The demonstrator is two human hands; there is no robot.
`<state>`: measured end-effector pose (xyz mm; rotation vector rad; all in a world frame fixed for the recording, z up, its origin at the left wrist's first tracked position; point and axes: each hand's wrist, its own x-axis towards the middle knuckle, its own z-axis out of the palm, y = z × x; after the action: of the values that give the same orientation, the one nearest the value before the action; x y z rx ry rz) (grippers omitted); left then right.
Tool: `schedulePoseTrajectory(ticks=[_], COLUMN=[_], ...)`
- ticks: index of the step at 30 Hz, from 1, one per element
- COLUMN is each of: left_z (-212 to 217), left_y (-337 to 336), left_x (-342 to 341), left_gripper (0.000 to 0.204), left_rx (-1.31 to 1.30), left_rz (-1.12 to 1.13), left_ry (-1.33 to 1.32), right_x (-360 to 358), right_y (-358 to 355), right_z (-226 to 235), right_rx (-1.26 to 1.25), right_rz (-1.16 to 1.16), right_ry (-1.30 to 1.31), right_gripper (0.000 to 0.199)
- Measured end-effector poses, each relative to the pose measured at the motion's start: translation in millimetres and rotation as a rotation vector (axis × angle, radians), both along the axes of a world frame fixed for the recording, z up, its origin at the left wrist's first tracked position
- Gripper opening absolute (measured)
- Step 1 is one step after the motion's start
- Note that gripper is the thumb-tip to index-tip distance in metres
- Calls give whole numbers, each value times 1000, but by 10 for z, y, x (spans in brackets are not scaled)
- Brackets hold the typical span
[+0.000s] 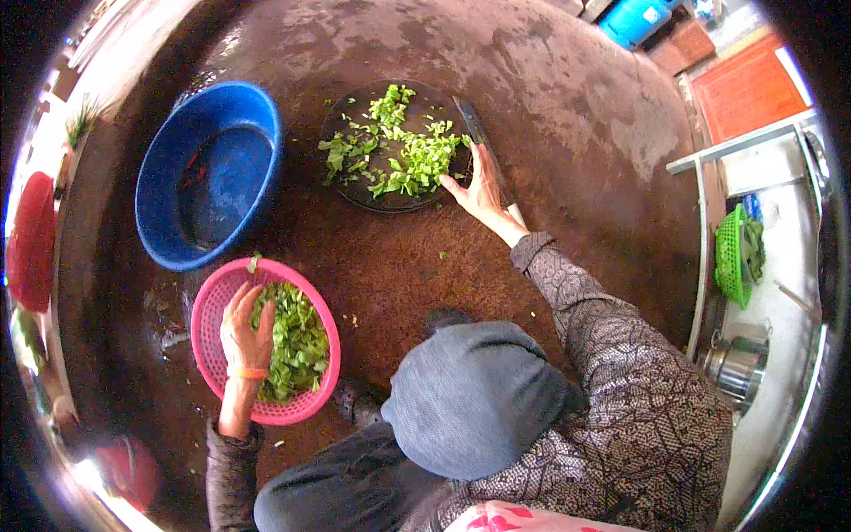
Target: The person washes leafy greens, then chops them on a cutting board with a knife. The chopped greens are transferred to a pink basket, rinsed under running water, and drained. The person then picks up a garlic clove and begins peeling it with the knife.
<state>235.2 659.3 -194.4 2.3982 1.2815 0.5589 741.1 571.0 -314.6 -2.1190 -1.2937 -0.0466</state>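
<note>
A round dark cutting board [359,191] lies on the floor ahead of me, strewn with chopped leafy greens [425,160]. My right hand [479,192] is at the board's right edge, thumb and fingers apart, with the fingertips at the greens. A knife [467,113] lies along that edge; its pale handle shows beside my right wrist and the middle part is hidden. My left hand [245,332] reaches over a pink colander [328,310] holding more cut greens [297,355]. Its fingers are stretched out inside the rim, near the leaves, holding nothing that I can see.
A large blue basin [226,182] with small red bits stands behind the colander, to the left. Along the right are a green basket [732,257] and a metal pot [737,368] on a pale ledge. A blue cylinder [634,22] is at the far right.
</note>
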Motion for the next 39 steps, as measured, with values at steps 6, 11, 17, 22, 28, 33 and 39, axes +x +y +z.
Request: schedulePoseTrajectory(ticks=[6, 11, 17, 22, 28, 33, 39], left_z=[-185, -1129, -1840, -1825, -1628, -1718, -1775], left_y=[860, 1233, 1343, 1230, 1599, 2168, 1740], left_x=[1337, 2443, 3150, 3577, 3602, 3840, 3762], left_gripper=[40, 56, 76, 86, 61, 66, 65], left_rx=[16, 33, 128, 115, 246, 197, -109], left_rz=[-205, -66, 156, 15, -123, 11, -290], left_ry=[-43, -182, -6, -23, -227, -43, -275], right_x=[34, 60, 76, -17, 715, 856, 567], right_y=[785, 901, 1112, 1380, 2031, 2686, 2053], right_z=[-443, -548, -397, -264, -200, -443, -393], right_rx=[-67, -74, -155, -36, 288, 10, -4], right_rz=[-251, -230, -208, 256, 338, 460, 795], right_ry=[7, -178, -178, 160, 230, 29, 364], right_gripper=[94, 91, 90, 89, 65, 65, 52])
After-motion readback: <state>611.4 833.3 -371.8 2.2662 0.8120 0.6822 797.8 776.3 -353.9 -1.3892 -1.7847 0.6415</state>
